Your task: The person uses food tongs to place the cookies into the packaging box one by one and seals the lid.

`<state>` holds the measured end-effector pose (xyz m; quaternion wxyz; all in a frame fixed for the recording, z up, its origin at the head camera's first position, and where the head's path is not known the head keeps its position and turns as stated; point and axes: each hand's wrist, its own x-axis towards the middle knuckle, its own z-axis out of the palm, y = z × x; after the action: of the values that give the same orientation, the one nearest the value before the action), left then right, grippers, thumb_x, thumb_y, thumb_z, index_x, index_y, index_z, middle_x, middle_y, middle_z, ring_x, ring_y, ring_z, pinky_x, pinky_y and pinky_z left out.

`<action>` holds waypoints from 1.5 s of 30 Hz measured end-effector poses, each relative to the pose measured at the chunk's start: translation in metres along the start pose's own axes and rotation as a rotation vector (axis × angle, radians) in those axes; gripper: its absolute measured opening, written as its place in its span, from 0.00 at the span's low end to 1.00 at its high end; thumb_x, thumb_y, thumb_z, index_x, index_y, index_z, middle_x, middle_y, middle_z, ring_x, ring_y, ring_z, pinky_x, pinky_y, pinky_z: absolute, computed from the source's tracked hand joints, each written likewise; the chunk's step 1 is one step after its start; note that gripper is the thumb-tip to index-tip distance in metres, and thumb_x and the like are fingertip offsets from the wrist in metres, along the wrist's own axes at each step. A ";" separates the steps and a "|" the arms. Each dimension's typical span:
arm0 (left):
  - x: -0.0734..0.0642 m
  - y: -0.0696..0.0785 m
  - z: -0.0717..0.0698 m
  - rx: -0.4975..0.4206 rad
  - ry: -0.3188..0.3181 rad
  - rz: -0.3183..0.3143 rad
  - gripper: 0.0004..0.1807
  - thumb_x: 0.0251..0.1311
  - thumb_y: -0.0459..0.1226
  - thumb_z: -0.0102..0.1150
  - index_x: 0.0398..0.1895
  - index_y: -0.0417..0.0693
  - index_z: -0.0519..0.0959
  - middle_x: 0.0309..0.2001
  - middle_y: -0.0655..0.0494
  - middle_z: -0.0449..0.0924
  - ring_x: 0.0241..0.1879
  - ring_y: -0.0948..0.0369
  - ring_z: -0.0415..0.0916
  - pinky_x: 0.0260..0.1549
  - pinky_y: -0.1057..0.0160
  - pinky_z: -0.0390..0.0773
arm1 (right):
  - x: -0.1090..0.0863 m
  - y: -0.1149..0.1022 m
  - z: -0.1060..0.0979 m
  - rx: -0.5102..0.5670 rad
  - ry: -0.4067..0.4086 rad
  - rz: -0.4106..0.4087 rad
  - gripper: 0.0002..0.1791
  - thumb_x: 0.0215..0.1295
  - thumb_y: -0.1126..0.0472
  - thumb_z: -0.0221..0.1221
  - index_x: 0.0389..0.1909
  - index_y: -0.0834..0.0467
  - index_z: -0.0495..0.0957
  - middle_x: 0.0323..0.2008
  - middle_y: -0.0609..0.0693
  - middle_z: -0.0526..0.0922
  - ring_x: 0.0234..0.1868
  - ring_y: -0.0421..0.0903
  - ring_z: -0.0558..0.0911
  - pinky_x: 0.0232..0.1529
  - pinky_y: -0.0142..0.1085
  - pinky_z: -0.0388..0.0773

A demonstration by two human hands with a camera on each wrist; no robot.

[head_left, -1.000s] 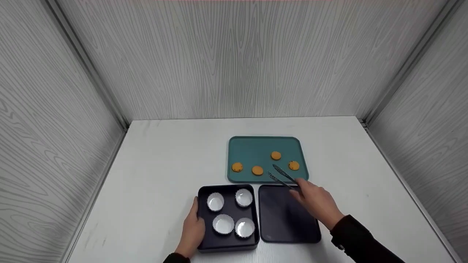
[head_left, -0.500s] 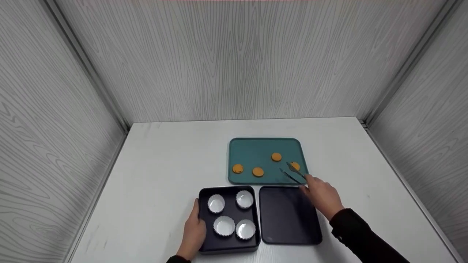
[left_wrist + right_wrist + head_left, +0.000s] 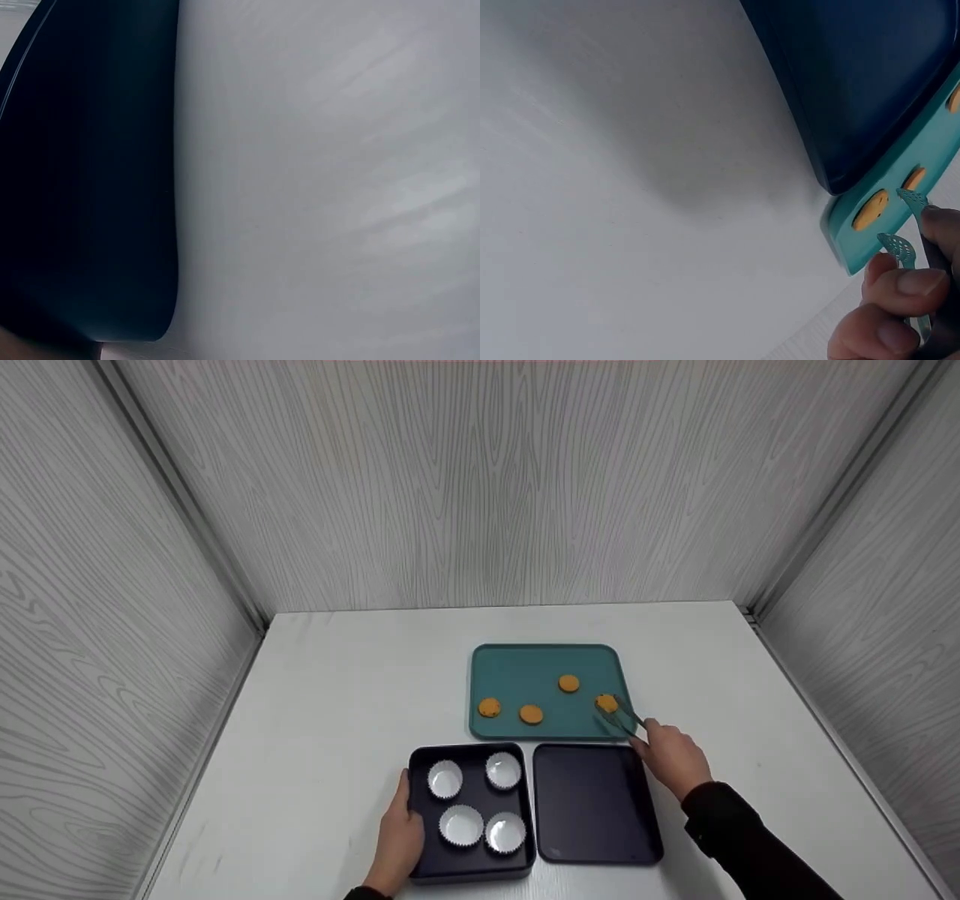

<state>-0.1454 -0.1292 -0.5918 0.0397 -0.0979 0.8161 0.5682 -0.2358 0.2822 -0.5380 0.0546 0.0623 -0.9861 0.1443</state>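
Observation:
My right hand (image 3: 679, 759) grips a pair of tongs (image 3: 631, 712) with perforated tips. Their parted arms straddle a speckled orange cookie (image 3: 606, 703) on the right side of the teal tray (image 3: 517, 664). The right wrist view shows the fingers (image 3: 911, 289) around the tongs, tips parted near that cookie (image 3: 871, 210). My left hand (image 3: 397, 836) holds the left wall of a square dark box (image 3: 429, 856), thumb at the rim. Several white baking cups, one of them a baking cup (image 3: 460, 826) at the front left, stand inside. The left wrist view shows mostly the box's outer wall (image 3: 112, 187).
A dark shallow lid or tray (image 3: 600, 810) lies right of the box, in front of the teal tray. Three other cookies are on the teal tray: a speckled cookie (image 3: 489, 707), a plain cookie (image 3: 531, 715) and another plain cookie (image 3: 568, 683). Grey panels (image 3: 480, 487) enclose the white table (image 3: 360, 682).
My right hand has moved the tongs rightward, from the tray's middle front to around the right cookie. The left hand stays at the box, and the cookies keep their places.

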 end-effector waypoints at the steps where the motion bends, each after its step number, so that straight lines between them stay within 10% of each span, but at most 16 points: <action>1: 0.000 0.000 0.000 -0.002 -0.001 0.000 0.39 0.67 0.24 0.35 0.82 0.37 0.43 0.81 0.39 0.43 0.80 0.43 0.42 0.78 0.42 0.46 | 0.001 0.002 0.001 0.007 -0.011 0.012 0.15 0.70 0.58 0.64 0.38 0.68 0.76 0.20 0.56 0.78 0.19 0.50 0.78 0.17 0.42 0.75; 45: -0.002 0.001 0.001 0.010 0.038 0.015 0.38 0.66 0.24 0.37 0.82 0.37 0.47 0.80 0.36 0.49 0.78 0.40 0.47 0.77 0.41 0.51 | 0.030 0.004 -0.003 0.080 -0.206 0.046 0.17 0.75 0.55 0.57 0.32 0.66 0.81 0.26 0.56 0.83 0.25 0.49 0.81 0.26 0.45 0.79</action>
<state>-0.1432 -0.1280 -0.5909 0.0204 -0.1022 0.8201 0.5626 -0.2658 0.2832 -0.5327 -0.0529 0.0561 -0.9811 0.1776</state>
